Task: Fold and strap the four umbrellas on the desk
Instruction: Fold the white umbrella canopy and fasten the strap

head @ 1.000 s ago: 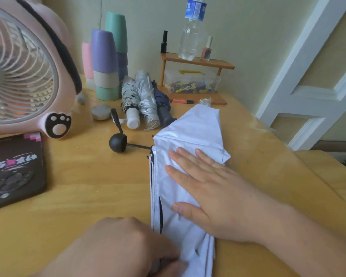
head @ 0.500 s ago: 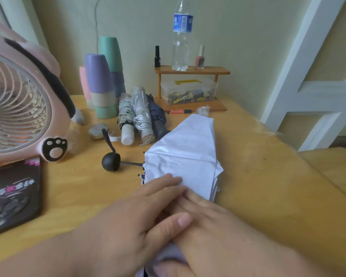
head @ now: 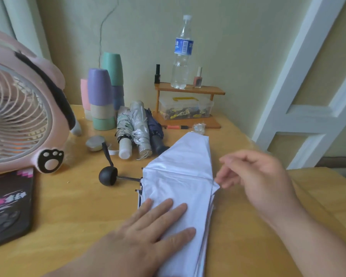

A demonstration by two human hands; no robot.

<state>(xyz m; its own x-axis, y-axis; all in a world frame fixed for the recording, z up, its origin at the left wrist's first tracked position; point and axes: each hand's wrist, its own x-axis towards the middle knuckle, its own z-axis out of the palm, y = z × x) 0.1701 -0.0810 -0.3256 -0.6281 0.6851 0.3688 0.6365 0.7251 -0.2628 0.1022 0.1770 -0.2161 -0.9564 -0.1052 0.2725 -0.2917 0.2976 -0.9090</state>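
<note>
1. Pressing flat, the left hand (head: pixel 146 234) pins the white umbrella (head: pixel 180 174) under straight, slightly spread fingers.
2. Empty, the right hand (head: pixel 260 180) hovers, fingers loosely curled, just beside its folded edge.
3. Likely light, limp, slippery: pinch that edge.

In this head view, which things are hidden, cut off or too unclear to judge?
Head view, white umbrella: near end cut off by the bottom edge and partly under the left hand; no strap shows.
Head view, navy umbrella: partly hidden behind the silver umbrella and the white umbrella; strapping cannot be told.
Head view, box: contents too small and blurred.
Head view, fan: cut off by the left edge.
</note>
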